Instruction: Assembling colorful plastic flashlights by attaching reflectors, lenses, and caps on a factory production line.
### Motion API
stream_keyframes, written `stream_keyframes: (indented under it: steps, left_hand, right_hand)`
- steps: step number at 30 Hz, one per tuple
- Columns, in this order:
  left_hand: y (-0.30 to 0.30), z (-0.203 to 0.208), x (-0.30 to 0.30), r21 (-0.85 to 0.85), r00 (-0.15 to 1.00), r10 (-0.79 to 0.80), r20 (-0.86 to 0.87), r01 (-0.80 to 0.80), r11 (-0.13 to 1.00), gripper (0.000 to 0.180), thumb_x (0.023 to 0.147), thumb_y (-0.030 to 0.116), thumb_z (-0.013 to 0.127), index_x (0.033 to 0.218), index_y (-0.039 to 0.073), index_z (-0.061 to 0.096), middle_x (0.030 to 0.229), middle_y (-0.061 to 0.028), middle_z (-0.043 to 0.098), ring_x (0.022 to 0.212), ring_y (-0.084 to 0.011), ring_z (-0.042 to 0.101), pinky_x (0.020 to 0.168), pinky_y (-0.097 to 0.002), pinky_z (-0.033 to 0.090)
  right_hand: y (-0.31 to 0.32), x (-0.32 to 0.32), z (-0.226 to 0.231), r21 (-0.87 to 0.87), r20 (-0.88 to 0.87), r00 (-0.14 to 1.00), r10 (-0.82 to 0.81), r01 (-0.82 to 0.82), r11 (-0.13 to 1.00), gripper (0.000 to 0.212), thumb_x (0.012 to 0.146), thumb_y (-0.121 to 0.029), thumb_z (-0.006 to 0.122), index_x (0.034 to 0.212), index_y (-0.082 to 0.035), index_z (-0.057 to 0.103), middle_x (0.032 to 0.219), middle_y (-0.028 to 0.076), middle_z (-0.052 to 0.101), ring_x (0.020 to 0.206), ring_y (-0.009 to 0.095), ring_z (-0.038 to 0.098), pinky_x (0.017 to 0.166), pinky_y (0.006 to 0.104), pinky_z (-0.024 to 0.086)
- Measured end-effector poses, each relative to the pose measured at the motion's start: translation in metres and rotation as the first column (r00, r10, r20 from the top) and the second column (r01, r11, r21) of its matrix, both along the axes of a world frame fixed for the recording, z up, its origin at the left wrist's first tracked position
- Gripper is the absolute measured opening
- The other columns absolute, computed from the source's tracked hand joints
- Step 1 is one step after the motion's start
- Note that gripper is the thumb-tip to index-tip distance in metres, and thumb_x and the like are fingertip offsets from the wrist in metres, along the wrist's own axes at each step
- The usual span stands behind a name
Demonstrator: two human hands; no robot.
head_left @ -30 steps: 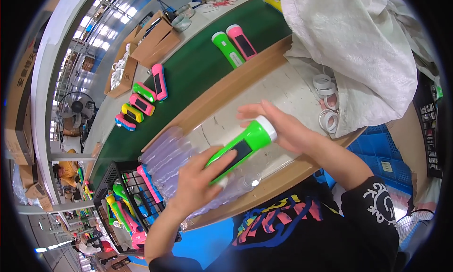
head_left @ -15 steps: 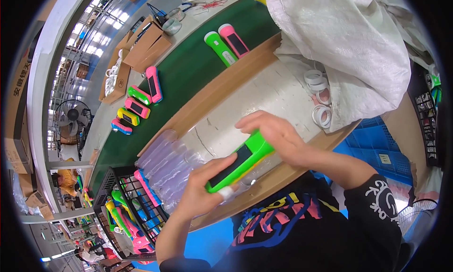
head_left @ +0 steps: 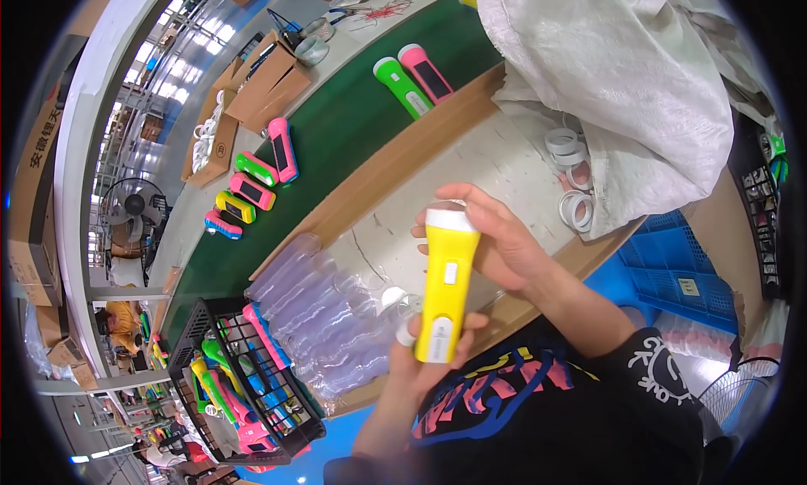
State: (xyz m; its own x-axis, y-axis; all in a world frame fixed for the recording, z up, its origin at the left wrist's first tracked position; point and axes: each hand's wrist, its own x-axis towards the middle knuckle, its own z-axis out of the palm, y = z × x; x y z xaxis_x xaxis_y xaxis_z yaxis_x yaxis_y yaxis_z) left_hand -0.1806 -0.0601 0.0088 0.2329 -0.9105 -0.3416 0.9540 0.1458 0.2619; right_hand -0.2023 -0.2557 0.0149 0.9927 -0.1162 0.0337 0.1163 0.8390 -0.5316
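Note:
A yellow flashlight with a white ring at its head stands nearly upright in front of me, its button side facing up. My left hand is closed around its lower end, a white wrap on one finger. At the head end, my right hand curls its fingers around behind the white ring; part of that grip is hidden by the flashlight. Clear ribbed plastic pieces lie in rows to the left of my hands. Loose white rings lie to the right, by the mouth of a white woven sack.
A cardboard-edged work surface lies under my hands. Beyond it, a green conveyor belt carries several coloured flashlights. A black basket of flashlights stands at left, blue crates at right. Cardboard boxes sit past the belt.
The flashlight has turned from its green side with the dark panel to its yellow button side, and from slanting to nearly upright. My left hand has shifted right; my right hand has come around the head.

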Motion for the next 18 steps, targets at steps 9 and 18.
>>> stream_keyframes:
  steps: [9, 18]
  left_hand:
    - [-0.001, 0.028, -0.031, 0.212, 0.924, -0.101, 0.368, 0.023, 0.977, 0.04, 0.076, 0.01, 0.07, 0.109, 0.0, 0.051, 0.076, -0.0066, 0.057, 0.057, -0.0119, 0.053, 0.048, -0.0239, 0.043]
    - [-0.005, 0.009, -0.022, 0.29, 0.059, -0.304, 0.951, -0.518, 0.805, 0.044, 0.073, 0.016, 0.073, 0.11, 0.001, 0.056, 0.086, -0.0127, 0.065, 0.077, -0.0193, 0.064, 0.068, -0.0333, 0.05]
  right_hand:
    - [0.026, -0.01, 0.021, 0.05, 0.157, 0.981, -0.117, 0.11, 0.993, 0.031, 0.079, -0.03, 0.064, 0.093, -0.01, 0.046, 0.094, 0.014, 0.057, 0.099, 0.031, 0.059, 0.093, 0.0424, 0.046]
    - [0.029, -0.019, 0.015, -0.293, 0.098, 0.924, -0.369, 0.381, 0.877, 0.024, 0.082, -0.023, 0.06, 0.091, -0.01, 0.042, 0.097, 0.018, 0.057, 0.091, 0.029, 0.061, 0.085, 0.039, 0.05]
